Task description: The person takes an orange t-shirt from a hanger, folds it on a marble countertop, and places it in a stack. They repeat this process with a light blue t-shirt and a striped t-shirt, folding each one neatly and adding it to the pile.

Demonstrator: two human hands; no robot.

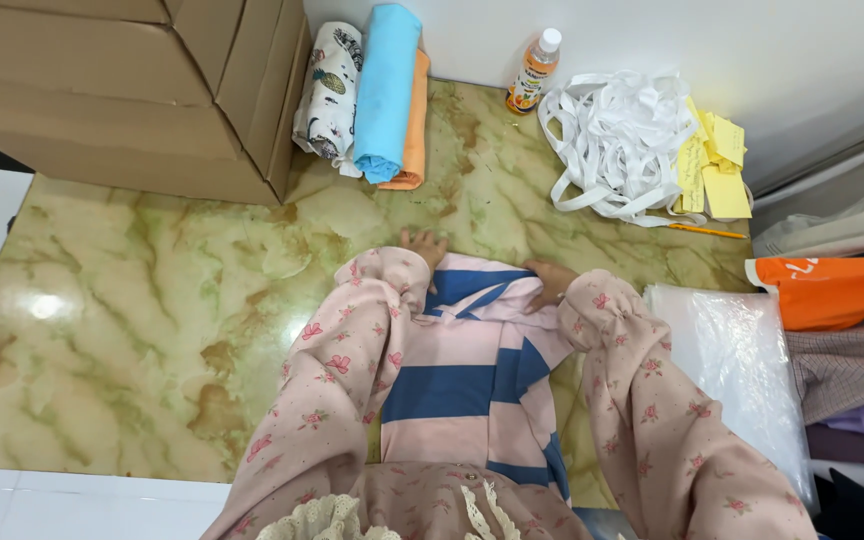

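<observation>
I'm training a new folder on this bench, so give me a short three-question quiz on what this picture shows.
1. True or false: both hands rest on the far edge of the striped garment.
2. Which roll lies on top of the fabric rolls by the cardboard box? A blue B orange C patterned
3. What lies just left of the yellow tags?

Key: 1 true: left hand, right hand. 2 A, the blue roll. 3 the white straps.

Pink floral sleeves, lace trim
</observation>
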